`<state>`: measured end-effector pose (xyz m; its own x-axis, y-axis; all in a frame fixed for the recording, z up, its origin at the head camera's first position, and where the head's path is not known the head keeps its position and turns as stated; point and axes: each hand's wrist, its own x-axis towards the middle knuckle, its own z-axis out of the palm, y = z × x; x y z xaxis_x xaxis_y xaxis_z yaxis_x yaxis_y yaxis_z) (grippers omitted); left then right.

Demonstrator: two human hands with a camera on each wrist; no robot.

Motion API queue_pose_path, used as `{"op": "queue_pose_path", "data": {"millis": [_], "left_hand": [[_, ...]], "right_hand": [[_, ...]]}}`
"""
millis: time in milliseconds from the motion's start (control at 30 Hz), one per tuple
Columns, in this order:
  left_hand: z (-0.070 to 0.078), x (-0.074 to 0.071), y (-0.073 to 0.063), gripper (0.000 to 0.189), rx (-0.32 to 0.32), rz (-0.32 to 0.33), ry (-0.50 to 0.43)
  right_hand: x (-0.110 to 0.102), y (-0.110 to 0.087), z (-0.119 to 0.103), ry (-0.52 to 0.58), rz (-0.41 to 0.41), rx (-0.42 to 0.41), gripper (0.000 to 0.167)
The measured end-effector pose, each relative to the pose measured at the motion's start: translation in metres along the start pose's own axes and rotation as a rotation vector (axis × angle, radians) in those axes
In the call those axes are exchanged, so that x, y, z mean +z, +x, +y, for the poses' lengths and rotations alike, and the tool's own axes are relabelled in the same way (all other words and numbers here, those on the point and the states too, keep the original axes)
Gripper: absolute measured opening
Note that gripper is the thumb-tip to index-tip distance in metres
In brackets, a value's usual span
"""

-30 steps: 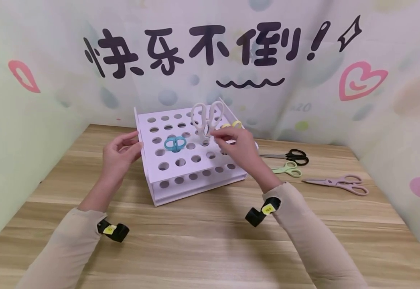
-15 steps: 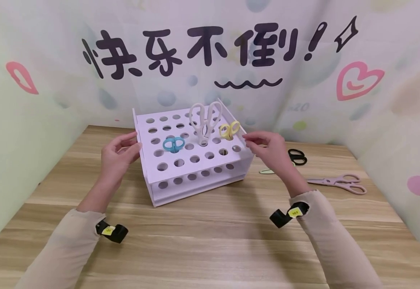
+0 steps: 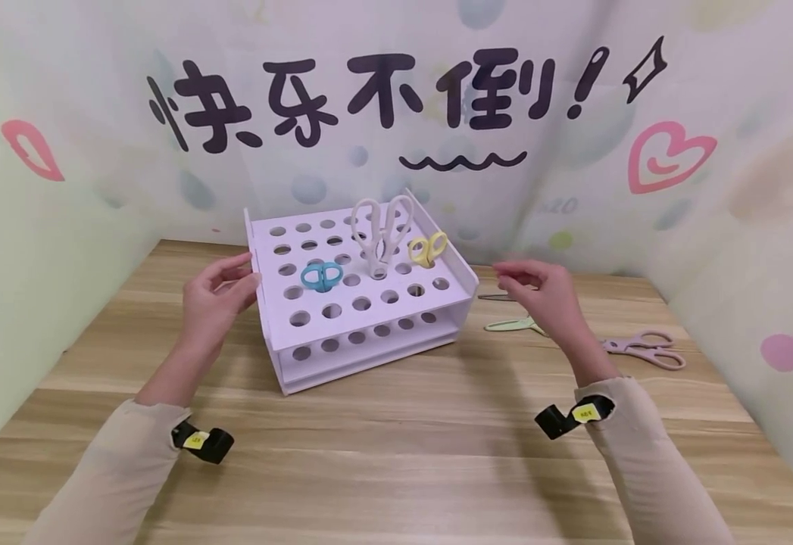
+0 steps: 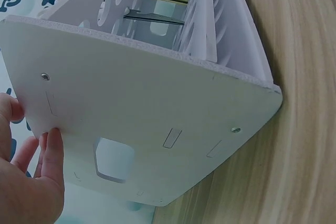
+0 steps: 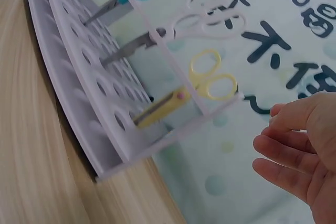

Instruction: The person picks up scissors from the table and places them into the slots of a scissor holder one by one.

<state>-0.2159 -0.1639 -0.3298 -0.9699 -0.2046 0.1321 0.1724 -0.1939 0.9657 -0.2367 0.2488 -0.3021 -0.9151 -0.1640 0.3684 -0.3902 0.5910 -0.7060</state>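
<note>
Beige cloth is forming the left sleeve (image 3: 106, 469), in front of the rack (image 3: 347, 312) and to its left. The left hand (image 3: 213, 299) is touching the rack's left wall with its fingertips, fingers loosely bent. The rack is standing on the table (image 3: 369, 462), turned at a slight angle, before a backdrop (image 3: 437, 182). From left to right, its holes are holding blue scissors (image 3: 323, 277), white scissors (image 3: 379, 266) and yellow scissors (image 3: 427, 253), blades pointing down, handles showing above the top. Just right of the rack, a grey blade (image 3: 496, 297) and green scissors (image 3: 508, 325) are lying partly hidden. The right hand (image 3: 546, 294) is hovering right of the rack, apart from it, with fingers loosely curled and gripping nothing. Farther right of the rack, pink scissors (image 3: 631, 349) are lying flat.
</note>
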Motion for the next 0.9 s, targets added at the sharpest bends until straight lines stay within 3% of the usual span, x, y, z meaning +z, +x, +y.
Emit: {"op": "queue_pose_path", "data": {"millis": [333,500,633,900], "left_hand": [[-0.001,0.002,-0.001,0.041,0.010,-0.006,-0.008],[-0.001,0.008,0.001,0.043,-0.003,-0.025,0.035],[-0.001,0.007,0.002,0.043,-0.001,-0.002,0.032],[-0.002,0.000,0.001,0.041,0.005,0.016,0.045]], "right_hand": [[-0.028,-0.014,0.051,0.023,0.044,0.084,0.027],[-0.051,-0.029,0.074,0.030,0.071,0.174,0.034],[-0.068,-0.039,0.091,0.034,0.059,0.254,0.037],[-0.104,-0.064,0.124,-0.007,0.012,0.300,0.017]]}}
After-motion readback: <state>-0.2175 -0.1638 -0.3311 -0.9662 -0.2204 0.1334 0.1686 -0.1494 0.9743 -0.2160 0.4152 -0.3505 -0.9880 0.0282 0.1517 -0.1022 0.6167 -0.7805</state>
